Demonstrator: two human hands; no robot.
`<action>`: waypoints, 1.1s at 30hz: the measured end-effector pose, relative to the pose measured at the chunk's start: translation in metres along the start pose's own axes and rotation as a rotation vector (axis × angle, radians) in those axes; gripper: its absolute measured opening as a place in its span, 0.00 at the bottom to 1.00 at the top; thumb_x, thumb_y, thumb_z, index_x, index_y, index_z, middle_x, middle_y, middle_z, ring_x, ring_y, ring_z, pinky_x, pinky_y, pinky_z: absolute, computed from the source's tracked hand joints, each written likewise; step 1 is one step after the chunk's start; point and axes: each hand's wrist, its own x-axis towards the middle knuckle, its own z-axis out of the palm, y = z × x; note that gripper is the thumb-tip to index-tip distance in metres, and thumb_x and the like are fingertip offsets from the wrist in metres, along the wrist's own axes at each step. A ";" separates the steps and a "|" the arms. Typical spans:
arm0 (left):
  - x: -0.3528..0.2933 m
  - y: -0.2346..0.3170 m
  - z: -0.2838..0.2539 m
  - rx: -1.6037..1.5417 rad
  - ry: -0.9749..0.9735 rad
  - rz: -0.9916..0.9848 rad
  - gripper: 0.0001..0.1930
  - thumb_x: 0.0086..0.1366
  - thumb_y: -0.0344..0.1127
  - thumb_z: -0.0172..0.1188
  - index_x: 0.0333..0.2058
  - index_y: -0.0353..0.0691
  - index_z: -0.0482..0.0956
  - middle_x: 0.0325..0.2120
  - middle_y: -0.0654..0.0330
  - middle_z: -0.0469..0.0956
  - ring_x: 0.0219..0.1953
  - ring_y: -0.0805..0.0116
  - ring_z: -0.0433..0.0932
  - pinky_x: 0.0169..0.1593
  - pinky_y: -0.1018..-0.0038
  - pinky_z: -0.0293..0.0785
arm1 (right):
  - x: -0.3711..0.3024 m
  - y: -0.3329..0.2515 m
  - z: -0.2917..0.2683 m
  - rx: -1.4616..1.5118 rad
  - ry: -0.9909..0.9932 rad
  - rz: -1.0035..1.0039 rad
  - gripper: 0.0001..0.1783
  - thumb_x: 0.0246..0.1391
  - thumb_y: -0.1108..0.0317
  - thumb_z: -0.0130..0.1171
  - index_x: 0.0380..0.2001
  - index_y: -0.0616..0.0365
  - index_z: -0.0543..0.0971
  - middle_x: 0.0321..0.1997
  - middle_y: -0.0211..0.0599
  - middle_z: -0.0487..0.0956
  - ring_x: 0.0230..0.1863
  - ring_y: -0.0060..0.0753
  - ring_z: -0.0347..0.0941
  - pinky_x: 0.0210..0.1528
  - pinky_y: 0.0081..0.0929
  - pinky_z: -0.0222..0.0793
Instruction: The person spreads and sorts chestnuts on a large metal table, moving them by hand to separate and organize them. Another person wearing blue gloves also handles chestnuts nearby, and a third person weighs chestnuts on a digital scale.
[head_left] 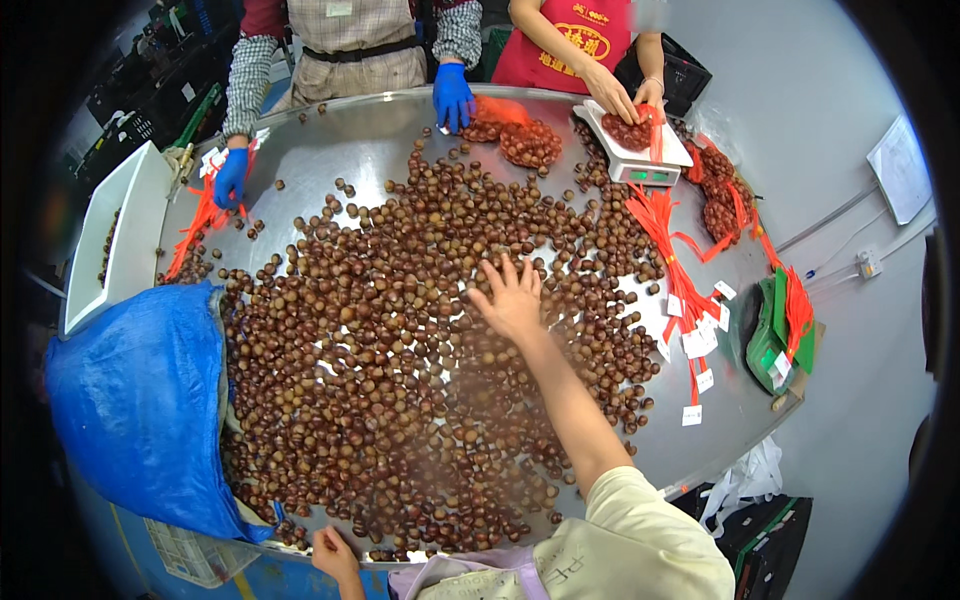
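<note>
Chestnuts (370, 340) lie loose in a wide spread over the metal table. My right hand (512, 302) reaches out over the middle of them, fingers spread and nothing gripped. Down at the table's front edge is my left hand (335, 553), its fingers curled in beside the nearest chestnuts. Whatever those fingers may hold is hidden.
Across the table, a blue-gloved person's hand (453, 98) touches red net bags of chestnuts (530, 144). Another person handles a net bag on a white scale (645, 160). Red net sleeves with tags (660, 225) lie right; a blue sheet (140, 390) and white bin (115, 230) left.
</note>
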 end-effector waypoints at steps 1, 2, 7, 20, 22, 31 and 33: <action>0.001 0.002 -0.001 -0.005 0.001 0.001 0.14 0.65 0.36 0.56 0.21 0.38 0.71 0.10 0.60 0.62 0.12 0.69 0.60 0.18 0.70 0.56 | -0.009 -0.004 0.007 0.005 0.027 -0.020 0.38 0.59 0.33 0.30 0.67 0.38 0.55 0.74 0.38 0.43 0.73 0.54 0.27 0.70 0.55 0.20; 0.002 0.005 -0.001 -0.010 0.002 0.002 0.14 0.65 0.37 0.56 0.21 0.38 0.71 0.10 0.60 0.62 0.12 0.69 0.60 0.18 0.70 0.56 | -0.018 -0.007 0.012 -0.004 0.041 -0.036 0.37 0.59 0.34 0.30 0.66 0.38 0.56 0.73 0.38 0.44 0.73 0.54 0.28 0.70 0.56 0.20; 0.000 -0.006 0.000 0.010 -0.028 0.029 0.18 0.70 0.41 0.50 0.21 0.40 0.68 0.11 0.63 0.57 0.14 0.72 0.52 0.19 0.69 0.50 | -0.066 -0.015 0.026 0.024 0.059 -0.233 0.31 0.61 0.38 0.35 0.64 0.35 0.62 0.72 0.36 0.49 0.72 0.57 0.36 0.67 0.66 0.25; 0.005 0.006 -0.006 -0.088 0.003 0.020 0.13 0.63 0.35 0.57 0.20 0.38 0.71 0.11 0.59 0.65 0.13 0.65 0.63 0.19 0.69 0.58 | -0.098 0.003 0.012 0.167 0.236 -0.300 0.37 0.57 0.46 0.52 0.64 0.52 0.58 0.69 0.48 0.52 0.71 0.50 0.43 0.70 0.50 0.37; 0.004 0.011 -0.006 -0.111 0.026 0.027 0.13 0.63 0.35 0.57 0.20 0.37 0.71 0.11 0.59 0.65 0.13 0.66 0.63 0.19 0.69 0.58 | -0.099 -0.013 0.018 0.072 0.177 -0.299 0.40 0.57 0.39 0.46 0.65 0.51 0.56 0.71 0.46 0.49 0.73 0.45 0.38 0.71 0.50 0.30; 0.003 0.003 -0.003 -0.058 0.064 0.028 0.13 0.62 0.36 0.58 0.20 0.39 0.71 0.11 0.58 0.67 0.13 0.62 0.65 0.19 0.68 0.60 | -0.089 -0.027 0.042 0.092 0.319 -0.357 0.31 0.57 0.45 0.49 0.59 0.50 0.68 0.67 0.42 0.58 0.71 0.44 0.46 0.67 0.48 0.39; 0.003 0.003 0.000 -0.063 0.079 0.009 0.13 0.61 0.36 0.58 0.19 0.40 0.71 0.11 0.59 0.67 0.13 0.62 0.66 0.19 0.67 0.60 | -0.088 -0.026 0.040 0.088 0.300 -0.338 0.31 0.58 0.44 0.47 0.59 0.49 0.67 0.67 0.41 0.58 0.71 0.43 0.45 0.67 0.47 0.38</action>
